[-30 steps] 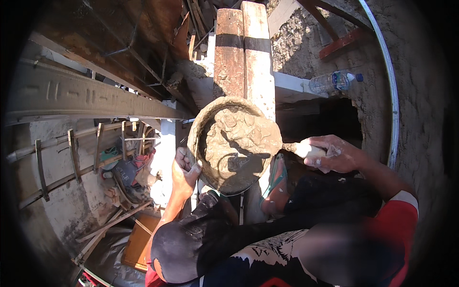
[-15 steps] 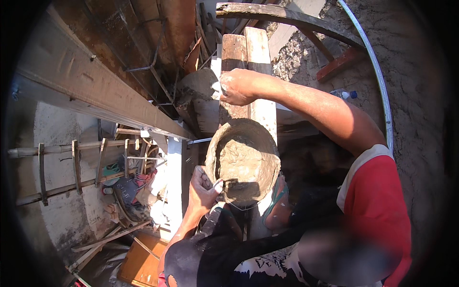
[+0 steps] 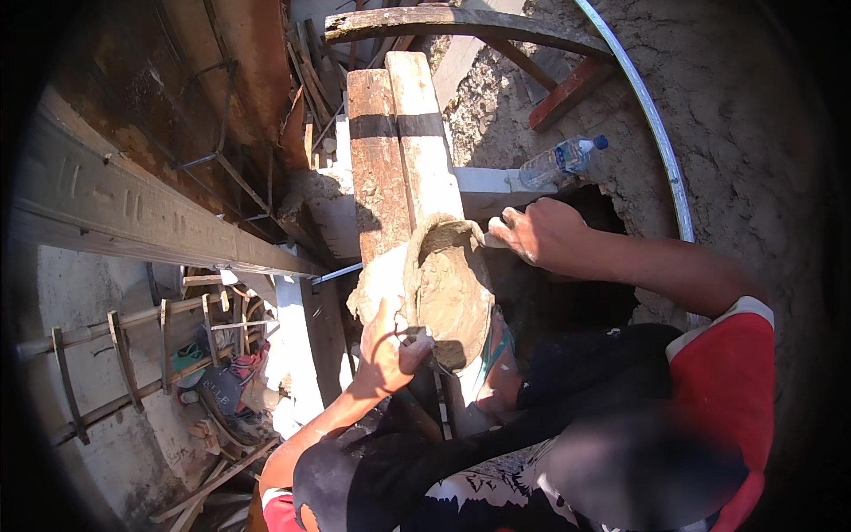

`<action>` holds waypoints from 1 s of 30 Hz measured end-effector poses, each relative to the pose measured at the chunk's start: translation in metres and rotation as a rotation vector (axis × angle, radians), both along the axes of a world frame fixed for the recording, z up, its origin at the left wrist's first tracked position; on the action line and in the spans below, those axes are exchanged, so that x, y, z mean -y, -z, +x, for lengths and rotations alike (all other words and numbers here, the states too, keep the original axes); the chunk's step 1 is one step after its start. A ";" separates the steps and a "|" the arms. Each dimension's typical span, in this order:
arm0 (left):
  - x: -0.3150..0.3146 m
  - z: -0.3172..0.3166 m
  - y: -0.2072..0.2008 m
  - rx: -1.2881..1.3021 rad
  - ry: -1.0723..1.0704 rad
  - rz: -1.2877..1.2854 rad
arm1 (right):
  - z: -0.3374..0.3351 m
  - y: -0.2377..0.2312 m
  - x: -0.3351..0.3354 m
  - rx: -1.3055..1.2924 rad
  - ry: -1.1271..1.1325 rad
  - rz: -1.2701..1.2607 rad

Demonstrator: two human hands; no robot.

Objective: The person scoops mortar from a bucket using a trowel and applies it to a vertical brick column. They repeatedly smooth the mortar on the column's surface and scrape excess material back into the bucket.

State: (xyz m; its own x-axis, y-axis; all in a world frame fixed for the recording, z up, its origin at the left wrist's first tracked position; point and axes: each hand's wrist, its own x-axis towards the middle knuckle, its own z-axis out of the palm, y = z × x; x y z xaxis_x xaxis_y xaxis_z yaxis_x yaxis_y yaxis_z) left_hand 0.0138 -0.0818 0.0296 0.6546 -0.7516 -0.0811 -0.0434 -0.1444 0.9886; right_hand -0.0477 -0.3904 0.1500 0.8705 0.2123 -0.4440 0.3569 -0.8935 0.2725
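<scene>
A round, mortar-caked tub of wet grey mortar stands tilted to the right, so that its sunlit outer left wall shows. My left hand grips the tub's near left side, with the thumb at the rim. At the far right rim is my right hand, fingers closed round a small trowel-like tool smeared with mortar. Only a pale bit of this tool shows, and I cannot make out its blade. Below the tub two planks run away from me, and my foot is beside it.
Right of the planks is a dark hole. A plastic bottle lies past my right hand on a pale ledge. A metal beam crosses on the left. A curved metal strip arcs at the right, and a wooden frame spans the far end.
My right hand has come back from over the far planks to the tub's right rim. The tub has tipped rightward under my left hand. The whole view has shifted, and the bottle shows more fully.
</scene>
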 end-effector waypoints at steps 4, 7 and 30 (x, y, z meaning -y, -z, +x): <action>-0.014 -0.008 0.023 -0.075 0.000 0.005 | 0.010 0.041 -0.001 -0.154 0.074 0.249; -0.022 -0.003 0.013 0.018 -0.008 0.002 | 0.003 0.050 -0.008 -0.348 0.274 0.357; -0.049 0.016 0.019 -0.359 -0.232 -0.066 | -0.072 0.065 -0.001 -0.648 0.850 1.195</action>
